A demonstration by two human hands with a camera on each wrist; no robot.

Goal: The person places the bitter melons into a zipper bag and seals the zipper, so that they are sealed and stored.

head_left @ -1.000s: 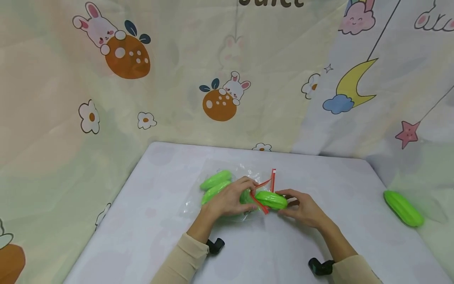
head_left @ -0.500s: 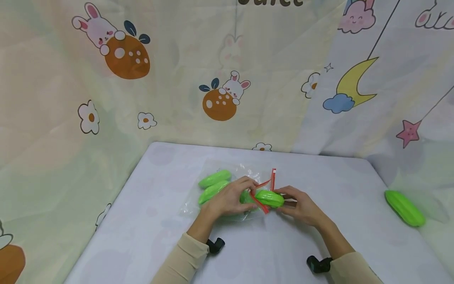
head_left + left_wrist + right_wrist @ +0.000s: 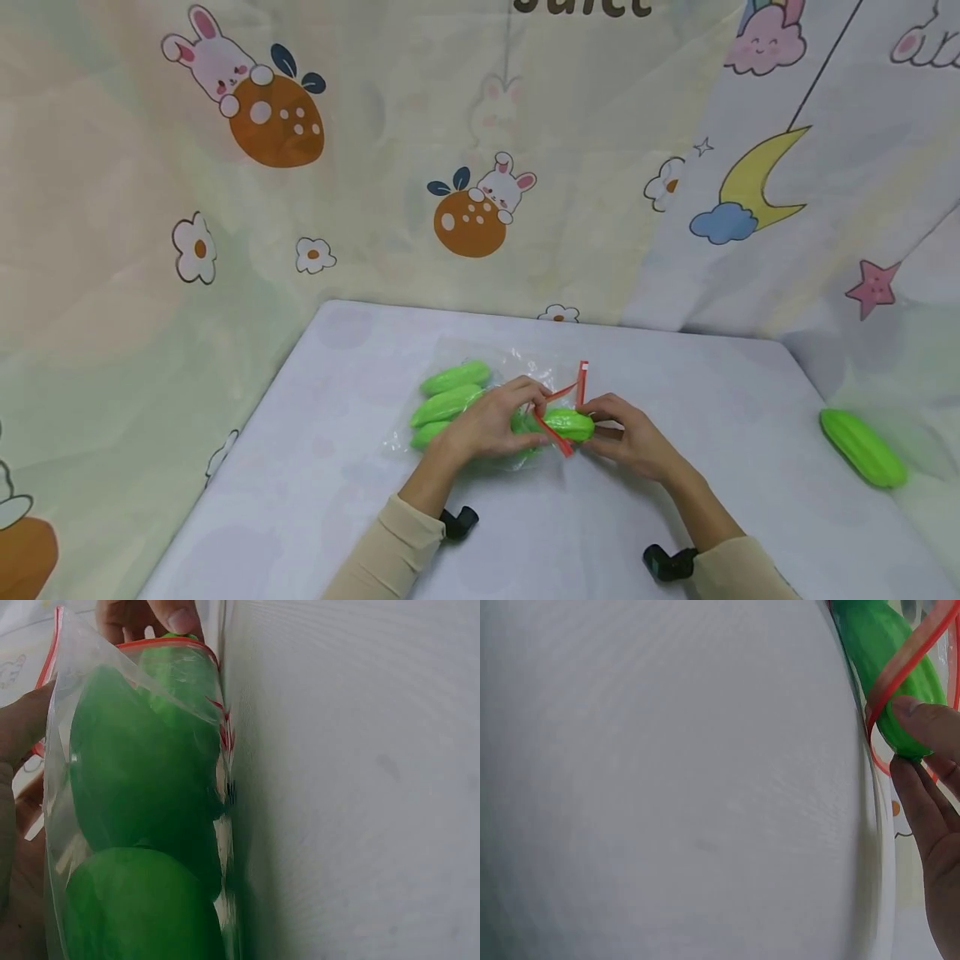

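A clear zip bag with a red zip strip lies on the table with several green toy cucumbers inside. My left hand holds the bag's mouth, fingers curled at the red strip. Another green toy cucumber sits mostly through the opening, its end sticking out past the strip. My right hand pinches that end between thumb and fingers; in the right wrist view the thumb presses on its side. In the left wrist view the cucumbers show through the bag's wall.
One more green toy cucumber lies at the table's right edge, beside a sheet of clear plastic. The white-covered table meets a printed cloth backdrop behind and at the sides. Black wrist cameras sit below both hands.
My right hand has moved left, pushing the toy cucumber deeper into the bag. The cucumbers inside have shifted left, and a third one now shows beside my left hand.
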